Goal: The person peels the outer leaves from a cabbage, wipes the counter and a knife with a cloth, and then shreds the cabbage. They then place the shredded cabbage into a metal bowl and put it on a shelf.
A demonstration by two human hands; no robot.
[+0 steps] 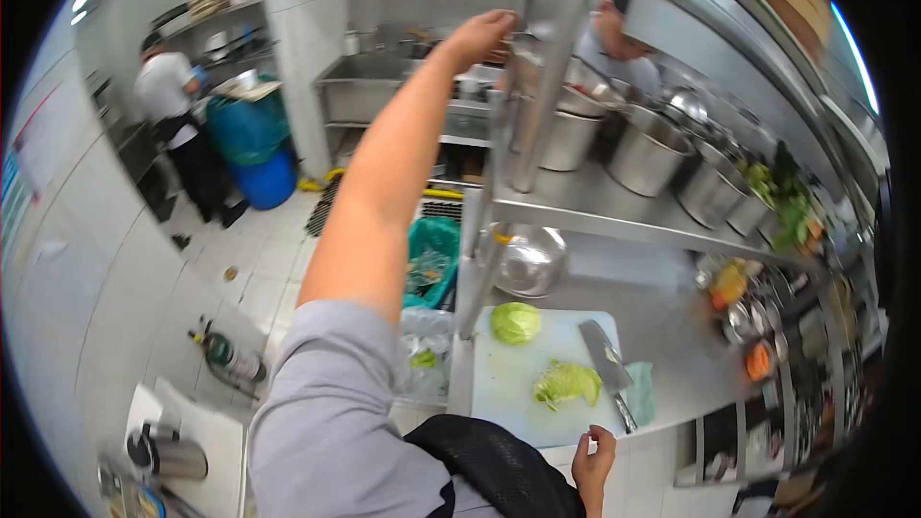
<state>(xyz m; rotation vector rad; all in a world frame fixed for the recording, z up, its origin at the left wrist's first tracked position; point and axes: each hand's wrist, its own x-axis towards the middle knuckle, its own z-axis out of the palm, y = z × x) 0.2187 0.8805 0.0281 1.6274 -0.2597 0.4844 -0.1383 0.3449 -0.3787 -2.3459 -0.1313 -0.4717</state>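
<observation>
Steel shelf (595, 203), L hand (483, 31) up, R hand (593, 463) by board (518, 393)

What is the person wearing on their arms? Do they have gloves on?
No gloves! The left hand and the right hand are both bare, with no watch or rings that I can see. A short grey sleeve covers the top of the left arm, and below it the arm is bare. The right arm's sleeve is out of view.

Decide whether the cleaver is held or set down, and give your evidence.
Set down. The cleaver lies flat on the cutting board, with no hand on it.
</observation>
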